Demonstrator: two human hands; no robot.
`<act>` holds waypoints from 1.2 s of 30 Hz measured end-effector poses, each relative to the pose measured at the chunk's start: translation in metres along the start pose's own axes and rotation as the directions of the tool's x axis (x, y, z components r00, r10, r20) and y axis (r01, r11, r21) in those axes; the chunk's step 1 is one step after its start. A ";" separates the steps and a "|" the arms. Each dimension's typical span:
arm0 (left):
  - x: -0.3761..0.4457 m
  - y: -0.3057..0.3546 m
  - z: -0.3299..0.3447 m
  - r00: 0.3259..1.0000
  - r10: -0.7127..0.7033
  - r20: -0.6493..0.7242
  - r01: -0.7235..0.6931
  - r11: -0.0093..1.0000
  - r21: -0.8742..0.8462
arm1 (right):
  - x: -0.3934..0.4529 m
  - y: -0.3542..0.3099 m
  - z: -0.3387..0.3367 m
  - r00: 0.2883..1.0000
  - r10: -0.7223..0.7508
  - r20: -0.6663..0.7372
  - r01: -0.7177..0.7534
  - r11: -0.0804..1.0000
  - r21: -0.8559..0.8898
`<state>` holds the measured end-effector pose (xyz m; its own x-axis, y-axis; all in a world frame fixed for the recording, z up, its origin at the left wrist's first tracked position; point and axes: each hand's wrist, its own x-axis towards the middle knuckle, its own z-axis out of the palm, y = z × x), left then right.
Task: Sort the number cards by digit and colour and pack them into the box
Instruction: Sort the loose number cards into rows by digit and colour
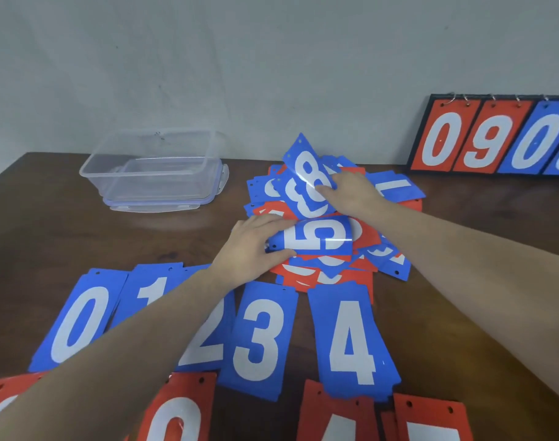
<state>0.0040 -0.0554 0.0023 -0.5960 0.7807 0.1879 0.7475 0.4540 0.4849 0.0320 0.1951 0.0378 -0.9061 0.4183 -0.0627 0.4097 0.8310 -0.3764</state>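
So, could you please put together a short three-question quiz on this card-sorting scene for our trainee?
1. True or false: the clear plastic box already holds sorted cards.
2. Which digit is on the blue card that the left hand grips? A) 5 B) 7 C) 2
3. Fill in: the laid-out blue row nearest the person runs from the blue 0 card up to the blue ___ card.

Key
1. False: it looks empty.
2. A: the blue 5 card; the right hand lifts a blue 8 card from the mixed pile.
3. 4: the blue 4 card.
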 end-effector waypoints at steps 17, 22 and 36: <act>-0.013 0.039 -0.039 0.915 -0.377 0.143 0.315 0.447 -0.837 | -0.097 0.021 -0.028 0.986 0.165 0.016 -0.112 0.592 0.798; -0.030 0.056 -0.047 0.871 -0.468 0.151 0.306 0.274 -0.912 | -0.137 0.035 -0.026 0.984 0.163 0.073 -0.150 0.535 0.831; -0.088 0.068 -0.059 0.852 -0.504 0.143 0.306 0.256 -0.917 | -0.232 0.070 -0.025 0.959 0.274 0.077 -0.222 0.552 0.804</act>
<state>0.0898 -0.1190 0.0689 -0.8425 0.4974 -0.2070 -0.2599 -0.0388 0.9649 0.2738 0.1648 0.0488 -0.7647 0.6001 -0.2347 0.3428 0.0704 -0.9368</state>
